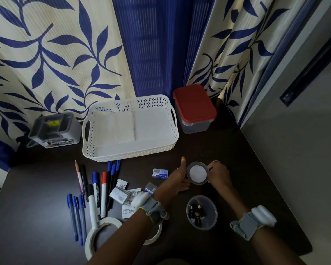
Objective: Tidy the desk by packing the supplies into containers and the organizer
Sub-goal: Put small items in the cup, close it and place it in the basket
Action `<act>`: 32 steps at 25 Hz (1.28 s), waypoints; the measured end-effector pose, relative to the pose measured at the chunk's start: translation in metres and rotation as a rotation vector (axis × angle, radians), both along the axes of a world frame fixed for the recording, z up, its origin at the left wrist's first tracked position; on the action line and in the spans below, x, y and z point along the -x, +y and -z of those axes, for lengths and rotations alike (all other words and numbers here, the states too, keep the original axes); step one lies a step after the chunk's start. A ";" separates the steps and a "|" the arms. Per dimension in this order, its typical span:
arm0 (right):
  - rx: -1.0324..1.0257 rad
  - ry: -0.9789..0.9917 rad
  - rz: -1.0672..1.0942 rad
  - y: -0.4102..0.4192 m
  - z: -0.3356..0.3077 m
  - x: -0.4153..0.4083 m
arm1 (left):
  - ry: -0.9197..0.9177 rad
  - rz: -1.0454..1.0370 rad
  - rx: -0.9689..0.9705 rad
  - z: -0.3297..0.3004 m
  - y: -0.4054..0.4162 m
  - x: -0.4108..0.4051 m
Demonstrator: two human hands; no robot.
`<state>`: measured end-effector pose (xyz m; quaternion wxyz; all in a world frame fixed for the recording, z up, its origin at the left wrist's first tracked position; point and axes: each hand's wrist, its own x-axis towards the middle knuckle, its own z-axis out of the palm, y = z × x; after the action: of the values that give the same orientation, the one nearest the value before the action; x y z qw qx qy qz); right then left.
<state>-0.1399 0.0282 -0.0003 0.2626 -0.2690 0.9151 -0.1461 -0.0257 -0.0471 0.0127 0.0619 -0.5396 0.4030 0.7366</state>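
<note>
Both hands hold a small round clear container (pixel 197 173) on the dark desk; something white fills it. My left hand (pixel 177 180) cups its left side with the thumb raised. My right hand (pixel 218 174) pinches its right rim. Nearer me stands a second round clear container (pixel 202 212) with small dark items inside. Left of the hands lie two small boxes (pixel 160 173), paper packets (pixel 120 194), several pens and markers (pixel 96 190), and rolls of white tape (pixel 101 238).
A white perforated basket (pixel 130 129) holding white paper stands at the back centre. A grey desk organizer (pixel 53 129) stands at the back left, a red-lidded box (pixel 194 108) at the back right. Patterned curtains hang behind. The desk's right edge runs diagonally.
</note>
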 end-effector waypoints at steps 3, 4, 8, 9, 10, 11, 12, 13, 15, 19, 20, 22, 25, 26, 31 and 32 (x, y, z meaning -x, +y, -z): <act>0.125 -0.023 0.027 0.007 -0.012 -0.003 | 0.050 -0.006 -0.001 -0.005 -0.001 -0.004; 0.174 -0.025 0.014 0.011 -0.019 -0.006 | 0.070 -0.016 0.002 -0.009 -0.001 -0.007; 0.370 -0.060 -0.026 0.039 -0.046 -0.026 | 0.143 -0.010 0.070 -0.032 0.005 -0.028; 0.413 -0.072 -0.033 0.048 -0.053 -0.032 | 0.169 -0.018 0.088 -0.036 0.009 -0.035; 0.459 -0.087 -0.038 0.057 -0.059 -0.037 | 0.198 -0.033 0.097 -0.040 0.012 -0.042; 0.515 -0.101 -0.046 0.067 -0.065 -0.043 | 0.229 -0.056 0.096 -0.043 0.016 -0.048; 0.577 -0.113 -0.052 0.077 -0.070 -0.049 | 0.260 -0.081 0.085 -0.046 0.021 -0.053; 0.635 -0.121 -0.057 0.087 -0.073 -0.055 | 0.285 -0.097 0.079 -0.048 0.026 -0.059; 0.699 -0.125 -0.076 0.107 -0.072 -0.066 | 0.312 -0.089 0.081 -0.050 0.037 -0.070; 0.675 0.007 -0.165 0.136 -0.051 -0.083 | 0.352 0.001 0.160 -0.050 0.059 -0.090; 0.679 0.030 -0.172 0.141 -0.046 -0.085 | 0.335 0.034 0.233 -0.049 0.063 -0.092; 0.688 0.038 -0.162 0.149 -0.038 -0.089 | 0.277 0.112 0.377 -0.044 0.066 -0.094; 0.604 -0.014 -0.108 0.152 -0.030 -0.094 | 0.265 0.254 0.439 -0.034 0.067 -0.094; 0.585 -0.020 -0.102 0.152 -0.028 -0.095 | 0.265 0.280 0.459 -0.030 0.068 -0.095; 0.556 -0.107 -0.006 0.147 -0.030 -0.102 | 0.253 0.286 0.580 -0.024 0.070 -0.092; 0.549 -0.119 0.006 0.145 -0.032 -0.104 | 0.249 0.290 0.597 -0.024 0.070 -0.092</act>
<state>-0.0362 0.1734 0.0314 0.2325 -0.3181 0.8253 -0.4046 0.0659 0.0230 0.0369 -0.0442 -0.3772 0.6773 0.6300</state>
